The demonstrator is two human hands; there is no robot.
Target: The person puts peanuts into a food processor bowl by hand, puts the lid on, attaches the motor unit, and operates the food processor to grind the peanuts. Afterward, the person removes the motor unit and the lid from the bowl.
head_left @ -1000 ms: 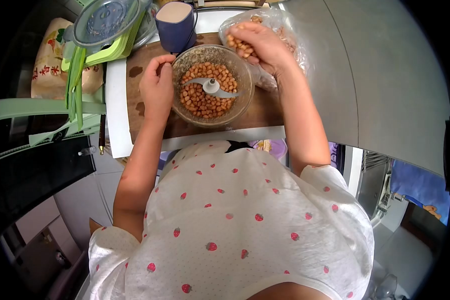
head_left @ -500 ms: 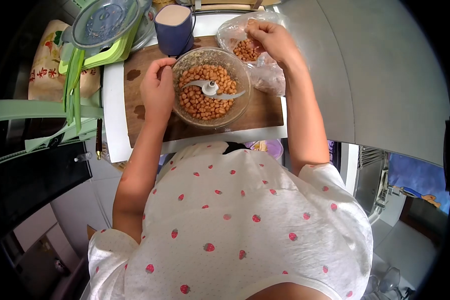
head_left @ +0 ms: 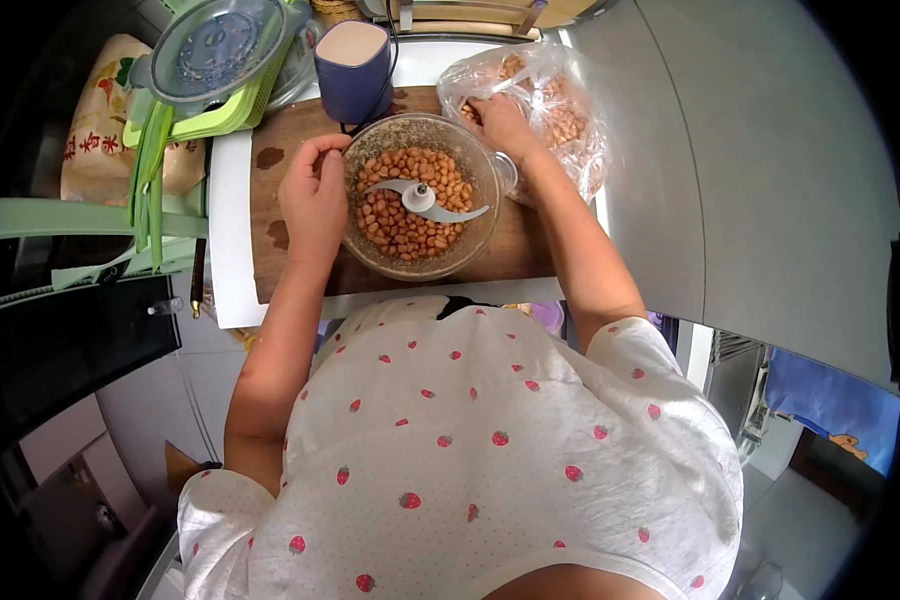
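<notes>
The left hand (head_left: pixel 315 198) was closed on the left rim of the clear bowl (head_left: pixel 420 128), which stood on the wooden board (head_left: pixel 525 248). Peanuts (head_left: pixel 400 226) surrounded 1 hub with 2 blades (head_left: pixel 457 214). The right hand (head_left: pixel 505 125) reached into the plastic bag (head_left: pixel 575 130) beside the bowl; its grip was indeterminable.

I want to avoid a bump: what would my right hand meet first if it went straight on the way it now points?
Your right hand would probably meet the nuts in the plastic bag first, though depth there is unclear.
</notes>
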